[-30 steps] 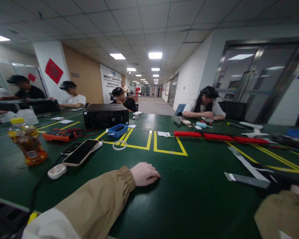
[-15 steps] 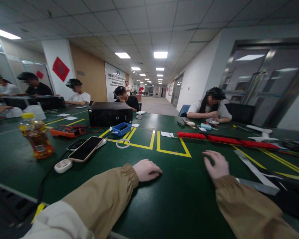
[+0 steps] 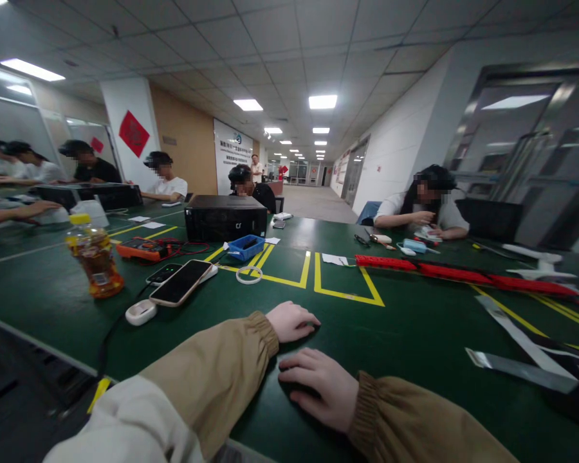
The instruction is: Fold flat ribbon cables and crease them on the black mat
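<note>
My left hand [image 3: 292, 321] rests palm down on the green tabletop [image 3: 405, 334], fingers lightly bent and nothing in it. Just below it in view, my right hand [image 3: 322, 388] is held low over the table with its fingers apart, also holding nothing. The two hands are close together, with a narrow gap between them. To the left of my left hand lie a smartphone [image 3: 181, 283], a white rounded case [image 3: 141, 312] and a white ring [image 3: 249, 275]. Yellow tape [image 3: 347, 295] marks outlines on the table beyond my hands.
A bottle of amber drink [image 3: 95, 260] stands at the left, near an orange multimeter [image 3: 142, 249]. Behind are a blue tray [image 3: 246, 248] and a black computer case [image 3: 226, 217]. Red strips [image 3: 453, 271] and a metal strip [image 3: 523, 370] lie rightward. Several people sit around the table.
My right hand has moved left across the table, from the right side to beside my left hand. My left hand stays in place on the table. The view has turned slightly left.
</note>
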`<state>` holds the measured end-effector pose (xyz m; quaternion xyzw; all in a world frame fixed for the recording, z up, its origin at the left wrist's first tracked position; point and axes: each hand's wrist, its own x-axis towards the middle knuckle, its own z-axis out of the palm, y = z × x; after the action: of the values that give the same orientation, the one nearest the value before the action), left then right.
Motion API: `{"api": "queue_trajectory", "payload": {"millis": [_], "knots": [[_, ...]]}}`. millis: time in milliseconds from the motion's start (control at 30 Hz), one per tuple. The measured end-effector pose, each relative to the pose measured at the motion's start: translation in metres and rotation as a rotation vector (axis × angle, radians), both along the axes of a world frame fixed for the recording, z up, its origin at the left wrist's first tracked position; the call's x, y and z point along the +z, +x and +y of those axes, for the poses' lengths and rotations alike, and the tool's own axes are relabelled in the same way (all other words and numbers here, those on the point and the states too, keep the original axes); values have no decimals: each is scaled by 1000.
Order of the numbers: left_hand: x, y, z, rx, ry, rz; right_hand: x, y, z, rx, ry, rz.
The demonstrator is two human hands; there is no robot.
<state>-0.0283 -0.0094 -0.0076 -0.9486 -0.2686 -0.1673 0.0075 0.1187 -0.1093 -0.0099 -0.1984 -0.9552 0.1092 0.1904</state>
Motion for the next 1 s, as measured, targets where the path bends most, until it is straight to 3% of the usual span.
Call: {"api": "queue_trajectory", "payload": {"millis": [1000], "knots": [[-1,-1,0,15,10,30,-3,12,8,-47,-1,-46]]}}
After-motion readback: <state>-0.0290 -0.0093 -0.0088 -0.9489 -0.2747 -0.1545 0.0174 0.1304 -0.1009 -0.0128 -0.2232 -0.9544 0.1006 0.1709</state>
